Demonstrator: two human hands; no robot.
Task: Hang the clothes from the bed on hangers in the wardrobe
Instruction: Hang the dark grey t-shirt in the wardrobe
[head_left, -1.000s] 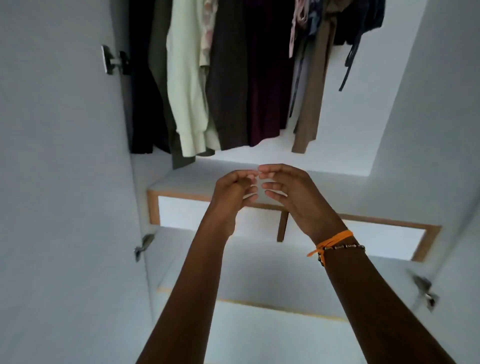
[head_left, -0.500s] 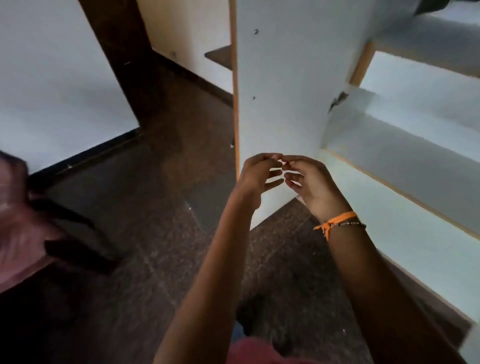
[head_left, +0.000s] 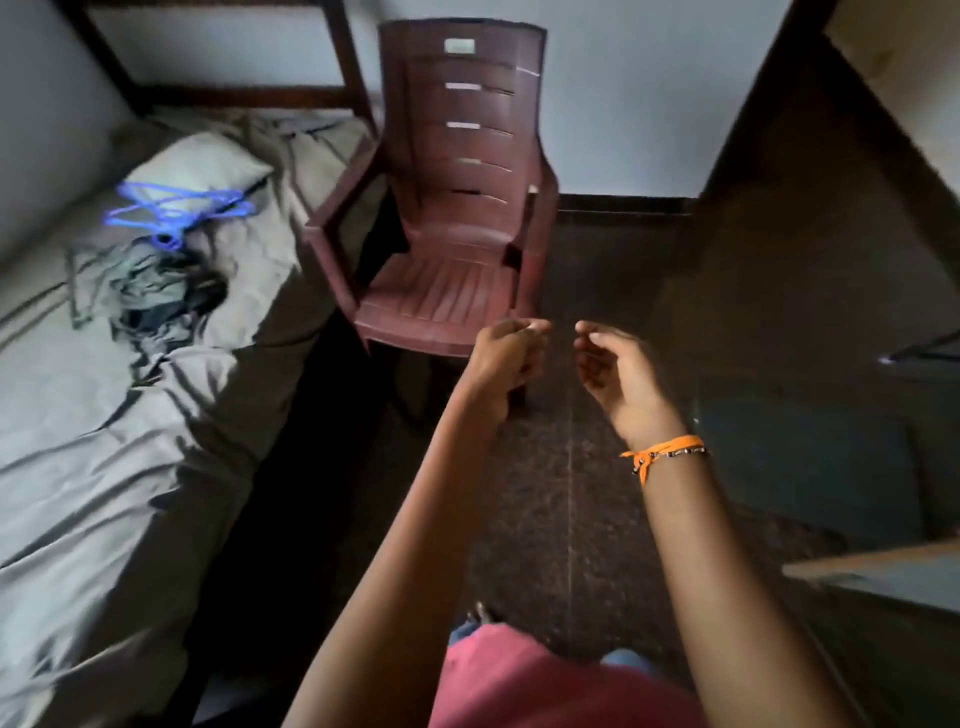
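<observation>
A: Where do the clothes (head_left: 150, 291) lie?

B: In a crumpled heap of grey-green and dark cloth on the bed (head_left: 104, 467), on its wrinkled grey sheet, just below the pillow (head_left: 197, 171). Thin blue wire hangers (head_left: 176, 210) sprawl across the pillow's lower edge, their loops touching the top of the heap.

A: And the hands?

B: Both are raised over the dark speckled floor (head_left: 561, 519), a little apart, well away from the bed. The left hand (head_left: 506, 358) is curled, its fingertips drawn in against the thumb; whether it pinches anything cannot be told. The right hand (head_left: 613, 374) is loosely cupped, palm turned inward, holding nothing. An orange thread band (head_left: 665, 452) and a thin beaded strand circle the right wrist.

A: What stands nearby?

B: A maroon moulded-plastic chair (head_left: 452, 208), with a slatted back and ribbed seat, sits beside the bed's head, against the pale wall. A dark wooden frame (head_left: 228, 96) rises behind the pillow. A pink shirt (head_left: 545, 686) shows at the bottom edge.
</observation>
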